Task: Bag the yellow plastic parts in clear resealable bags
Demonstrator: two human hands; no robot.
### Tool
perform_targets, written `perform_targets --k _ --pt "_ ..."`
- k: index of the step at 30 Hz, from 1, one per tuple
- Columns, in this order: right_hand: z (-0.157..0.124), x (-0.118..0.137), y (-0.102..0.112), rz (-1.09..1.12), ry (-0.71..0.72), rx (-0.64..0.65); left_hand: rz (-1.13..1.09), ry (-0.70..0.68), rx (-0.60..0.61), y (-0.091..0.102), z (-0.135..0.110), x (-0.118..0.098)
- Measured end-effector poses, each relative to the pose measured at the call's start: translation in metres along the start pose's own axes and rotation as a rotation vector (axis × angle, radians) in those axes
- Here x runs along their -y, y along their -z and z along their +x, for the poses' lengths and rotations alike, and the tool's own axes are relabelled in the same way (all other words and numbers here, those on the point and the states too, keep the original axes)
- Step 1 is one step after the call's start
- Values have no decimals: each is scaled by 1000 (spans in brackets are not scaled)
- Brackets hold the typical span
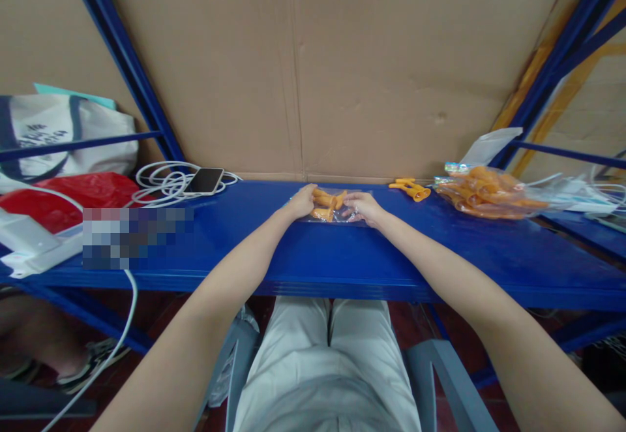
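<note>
A clear plastic bag (326,215) with several orange funnel-shaped plastic pieces (323,198) in it lies flat on the blue table, between my two hands. My left hand (302,203) grips the bag's left end, fingers curled over it. At the right end, my right hand (364,208) has its fingers bent around the film, close to the tip of an orange piece. The fingertips of that hand are partly seen through or behind the film. Off to the right, loose orange funnel-shaped pieces (412,190) rest on the tabletop.
Filled bags of orange pieces (489,190) are heaped at the right. To the left are a phone (205,181), a coiled white cable (155,184), a red plastic bag (98,195) and a tote bag (98,135). Cardboard (342,73) backs the blue table (342,256). Another person's leg (44,337) shows lower left.
</note>
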State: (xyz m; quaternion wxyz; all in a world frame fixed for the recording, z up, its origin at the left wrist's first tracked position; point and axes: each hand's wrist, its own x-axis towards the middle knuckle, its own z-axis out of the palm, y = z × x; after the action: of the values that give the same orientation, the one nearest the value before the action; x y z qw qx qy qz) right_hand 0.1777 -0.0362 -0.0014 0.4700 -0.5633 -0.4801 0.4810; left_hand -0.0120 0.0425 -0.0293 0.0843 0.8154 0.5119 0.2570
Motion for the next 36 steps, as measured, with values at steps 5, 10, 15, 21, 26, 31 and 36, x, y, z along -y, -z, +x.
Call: perform_targets --k 5,10,15,21,26,31,36 --pt "3 -4 2 -29 101 118 -45 -24 -19 -3 4 7" --pt "2 -7 2 -51 115 268 -112 -61 -6 -5 6 12" --pt "-1 -7 2 -94 98 329 -145 -109 -26 -8 9 19" --pt "1 -7 2 -165 96 319 -104 -122 -62 -7 9 18" --pt "5 -9 5 -239 121 373 -66 -124 -108 -3 8 15" --pt "1 -6 6 -251 171 421 -56 -89 -154 -1 6 10" --pt "-1 -6 4 -234 144 434 -59 -121 -176 2 2 4"
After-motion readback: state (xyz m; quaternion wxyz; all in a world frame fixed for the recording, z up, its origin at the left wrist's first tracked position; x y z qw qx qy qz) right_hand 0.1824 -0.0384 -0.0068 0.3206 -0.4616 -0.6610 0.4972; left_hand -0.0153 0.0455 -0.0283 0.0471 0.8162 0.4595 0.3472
